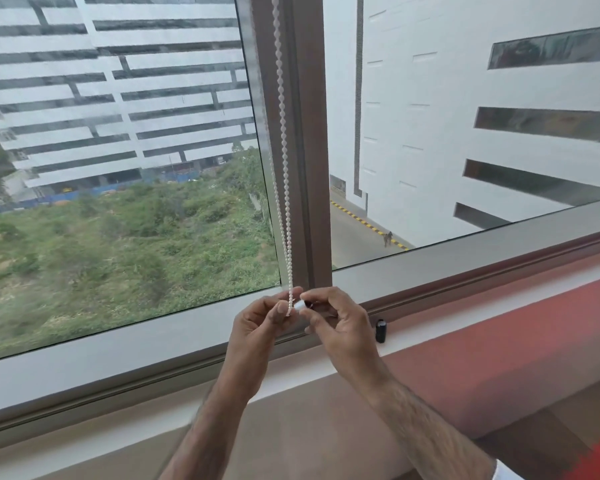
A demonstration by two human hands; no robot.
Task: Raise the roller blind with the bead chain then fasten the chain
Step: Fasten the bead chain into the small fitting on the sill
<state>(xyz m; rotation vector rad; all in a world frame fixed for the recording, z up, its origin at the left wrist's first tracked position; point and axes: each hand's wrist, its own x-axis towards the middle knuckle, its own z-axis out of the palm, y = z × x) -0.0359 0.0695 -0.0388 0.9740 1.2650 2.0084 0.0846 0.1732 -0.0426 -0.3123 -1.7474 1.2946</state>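
Observation:
A white bead chain (282,133) hangs in two strands down the brown window post (309,133), from the top of the frame to just above the sill. My left hand (257,327) pinches the chain's bottom loop between thumb and fingers. Right beside it, my right hand (336,323) grips a small white clip (299,305) that touches the chain's lower end. The roller blind itself is out of view; both window panes show uncovered.
A small black fitting (380,330) sits on the lower window frame (153,344) just right of my right hand. Below the frame runs a beige sill (309,427) and a red ledge (499,341) at right.

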